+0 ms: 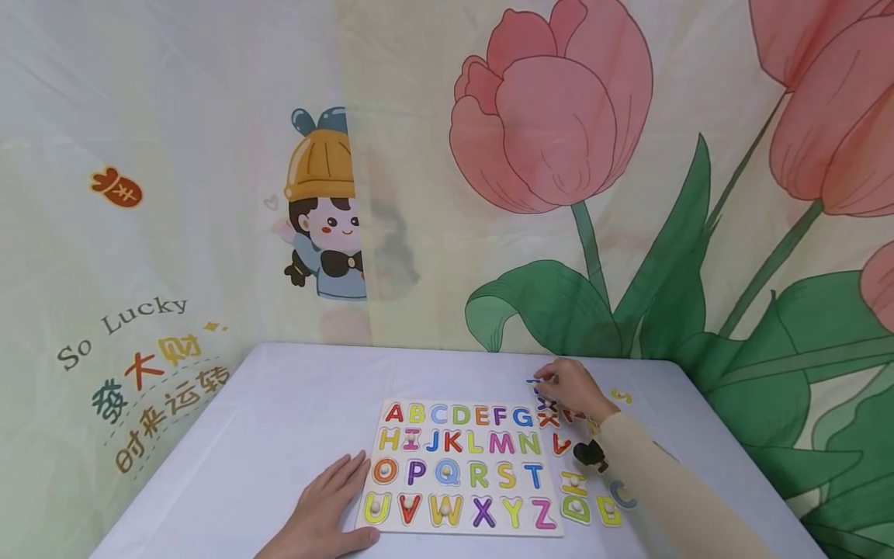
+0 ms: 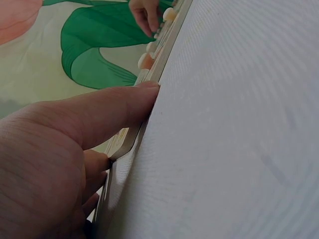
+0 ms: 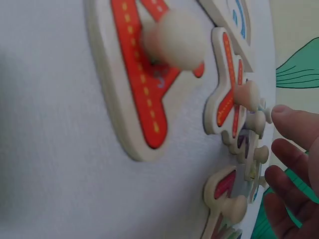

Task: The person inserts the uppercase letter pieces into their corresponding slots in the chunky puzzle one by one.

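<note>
Somebody's pale sleeve (image 1: 687, 489) stretches along the right of the letter board (image 1: 461, 459). Past the board's far right corner, the right hand (image 1: 573, 384) has bent fingers, held apart, close to a blue piece (image 1: 533, 382); I cannot tell if they touch it. Against the board's left edge rests the left hand (image 1: 324, 497), fingers nearly straight. Loose letters (image 1: 576, 509) lie right of the board.

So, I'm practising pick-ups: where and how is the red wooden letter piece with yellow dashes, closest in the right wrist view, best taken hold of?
Probably best pinched by its round pale wooden knob, coming from above: the red wooden letter piece appears to lie flat on the white tabletop, and the knob stands up from its printed face.
</note>
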A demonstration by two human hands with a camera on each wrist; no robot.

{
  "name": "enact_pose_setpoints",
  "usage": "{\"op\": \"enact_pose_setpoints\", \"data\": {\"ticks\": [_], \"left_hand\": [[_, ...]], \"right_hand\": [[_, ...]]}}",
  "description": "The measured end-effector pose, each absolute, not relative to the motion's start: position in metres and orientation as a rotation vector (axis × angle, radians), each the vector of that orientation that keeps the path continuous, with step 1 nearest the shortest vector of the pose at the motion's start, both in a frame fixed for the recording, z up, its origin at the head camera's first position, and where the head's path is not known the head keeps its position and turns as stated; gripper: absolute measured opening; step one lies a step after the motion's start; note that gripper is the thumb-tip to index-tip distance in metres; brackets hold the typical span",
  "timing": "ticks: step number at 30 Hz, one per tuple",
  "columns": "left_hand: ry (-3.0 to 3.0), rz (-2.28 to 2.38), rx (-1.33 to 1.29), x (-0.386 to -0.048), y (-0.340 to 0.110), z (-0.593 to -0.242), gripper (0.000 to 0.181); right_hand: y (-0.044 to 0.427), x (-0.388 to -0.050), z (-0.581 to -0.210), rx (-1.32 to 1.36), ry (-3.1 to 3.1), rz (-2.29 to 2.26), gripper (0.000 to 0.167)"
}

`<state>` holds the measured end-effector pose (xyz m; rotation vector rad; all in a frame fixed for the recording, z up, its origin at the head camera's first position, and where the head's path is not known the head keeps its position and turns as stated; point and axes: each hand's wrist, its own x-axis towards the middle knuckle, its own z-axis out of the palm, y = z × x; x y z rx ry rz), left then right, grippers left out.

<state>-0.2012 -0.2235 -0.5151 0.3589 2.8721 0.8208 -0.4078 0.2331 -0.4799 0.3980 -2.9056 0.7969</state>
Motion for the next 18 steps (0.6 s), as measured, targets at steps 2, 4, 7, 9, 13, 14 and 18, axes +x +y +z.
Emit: {"op": "enact_pose_setpoints", "data": {"ticks": [2,4,7,9,13,14,18], "left_hand": [[2.872,0.819,0.360,-0.201,-0.224,-0.516,0.112],[2.872,0.827,0.370,-0.201,-0.224,-0.516,0.112],[2.874,0.838,0.384,-0.200,-0.225,-0.516,0.111],[2.881,0.840,0.405,-0.200,-0.226,-0.516,0.110],[2.894,0.841,0.438,-0.199,-0.226,-0.516,0.109],[2.895,0.845,0.441,-0.199,-0.226,-0.516,0.109],[2.889,0.852,0.438,-0.199,-0.226,-0.516,0.109]], "right_hand": [[0.232,-0.408,-0.482,0.394,-2.912,0.802,0.021],[0.229,-0.408,-0.483,0.378,-2.921,0.805,0.020],[0.225,-0.409,-0.484,0.335,-2.931,0.822,0.017],[0.224,-0.410,-0.485,0.311,-2.934,0.836,0.017],[0.224,-0.411,-0.485,0.292,-2.936,0.836,0.016],[0.225,-0.410,-0.484,0.293,-2.934,0.832,0.017],[0.223,-0.404,-0.479,0.298,-2.911,0.828,0.016]]}}
